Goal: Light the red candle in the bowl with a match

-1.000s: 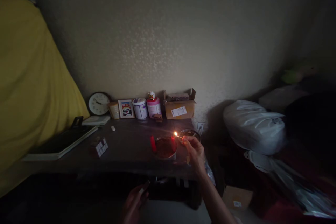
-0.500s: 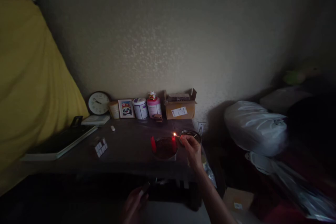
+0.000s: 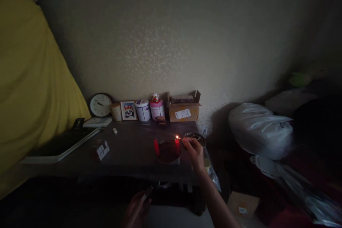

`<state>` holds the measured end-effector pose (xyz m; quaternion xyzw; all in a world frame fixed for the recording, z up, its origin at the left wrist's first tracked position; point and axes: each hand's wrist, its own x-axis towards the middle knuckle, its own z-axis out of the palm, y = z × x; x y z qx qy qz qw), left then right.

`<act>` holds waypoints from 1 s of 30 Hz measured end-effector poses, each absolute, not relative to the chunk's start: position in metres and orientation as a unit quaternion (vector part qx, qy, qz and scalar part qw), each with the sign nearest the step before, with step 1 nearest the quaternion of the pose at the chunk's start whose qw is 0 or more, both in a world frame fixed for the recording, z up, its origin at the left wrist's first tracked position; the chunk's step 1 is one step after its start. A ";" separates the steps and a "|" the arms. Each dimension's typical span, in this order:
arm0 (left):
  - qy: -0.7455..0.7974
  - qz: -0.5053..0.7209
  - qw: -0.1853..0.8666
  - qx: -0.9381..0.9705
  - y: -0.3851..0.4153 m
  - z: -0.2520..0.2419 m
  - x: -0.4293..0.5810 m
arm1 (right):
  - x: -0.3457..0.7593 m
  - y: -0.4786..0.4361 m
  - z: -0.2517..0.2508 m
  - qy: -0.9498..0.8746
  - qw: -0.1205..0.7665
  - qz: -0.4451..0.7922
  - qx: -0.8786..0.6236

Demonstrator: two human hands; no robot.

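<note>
Between its thumb and fingers my right hand (image 3: 194, 151) pinches a burning match (image 3: 180, 138), its flame at the top of the right red candle (image 3: 177, 147). This candle and a second red candle (image 3: 156, 147) stand upright at opposite sides of a round dark bowl (image 3: 167, 161). Lower down, in front of the table edge, my left hand (image 3: 136, 207) is closed around a small matchbox (image 3: 146, 193), dim in the shadow. Just behind my right hand lies a round dish (image 3: 200, 136) with thin sticks in it.
Along the wall stand a clock (image 3: 100, 105), a framed panda picture (image 3: 129, 110), two tubs (image 3: 143, 110) and an open cardboard box (image 3: 184, 113). A white-faced puzzle cube (image 3: 103, 150) and a large flat board (image 3: 62, 146) lie at left. White bags (image 3: 259, 130) are piled at right.
My right hand has shifted very slightly left, bringing the match flame right over the candle's top. My left hand stays nearly still with the matchbox.
</note>
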<state>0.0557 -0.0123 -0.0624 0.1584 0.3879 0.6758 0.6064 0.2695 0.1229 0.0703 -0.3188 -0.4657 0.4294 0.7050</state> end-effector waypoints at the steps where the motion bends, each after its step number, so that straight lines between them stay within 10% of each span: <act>1: 0.384 0.676 0.608 0.161 -0.012 -0.063 0.056 | 0.269 0.123 0.070 -0.466 0.705 0.429 -0.319; 30: 0.404 0.683 0.582 0.178 -0.015 -0.061 0.058 | 0.265 0.110 0.076 -0.465 0.702 0.445 -0.304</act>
